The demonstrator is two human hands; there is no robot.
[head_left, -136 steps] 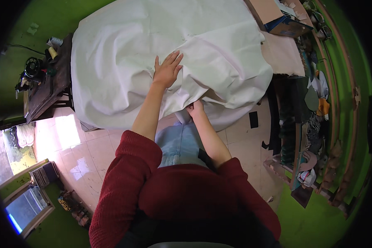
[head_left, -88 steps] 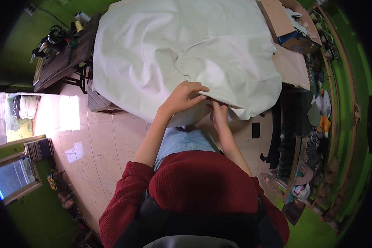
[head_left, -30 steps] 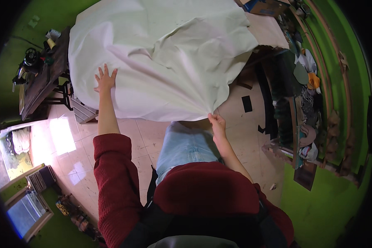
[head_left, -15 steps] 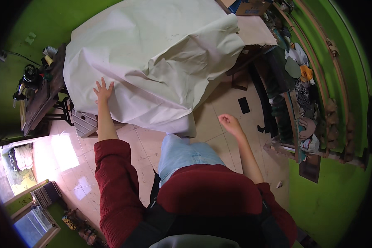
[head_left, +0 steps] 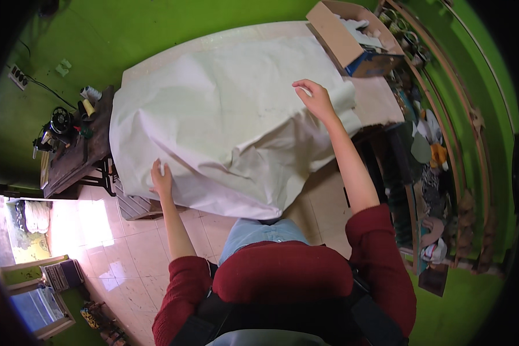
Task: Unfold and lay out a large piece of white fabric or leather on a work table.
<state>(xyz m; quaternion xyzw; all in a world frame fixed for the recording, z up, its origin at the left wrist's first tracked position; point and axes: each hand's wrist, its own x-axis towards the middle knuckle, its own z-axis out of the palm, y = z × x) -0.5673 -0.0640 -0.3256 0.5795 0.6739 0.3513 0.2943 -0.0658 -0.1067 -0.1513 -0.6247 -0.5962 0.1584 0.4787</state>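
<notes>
A large off-white sheet of material [head_left: 213, 98] lies draped over a table, smooth toward the back and rumpled at the near right. Its near edge hangs down close to my legs. My left hand [head_left: 162, 179] is at the sheet's near left part, fingers and thumb apart with nothing held; whether it touches the surface is hard to tell. Over the right part of the sheet, above the folds, my right hand [head_left: 315, 99] reaches forward. Its fingers are loosely extended and hold nothing.
A cardboard box [head_left: 352, 43] with white items stands on the table's back right corner. At the left, a sewing machine [head_left: 60, 122] and thread cones [head_left: 89, 108] sit on a dark wooden table [head_left: 81, 153]. Shelves with piled cloth [head_left: 435, 155] line the right wall.
My right hand has moved from beside my body up and forward over the sheet. My left hand, spread flat earlier, is now more bent. The view has shifted, showing more of the box.
</notes>
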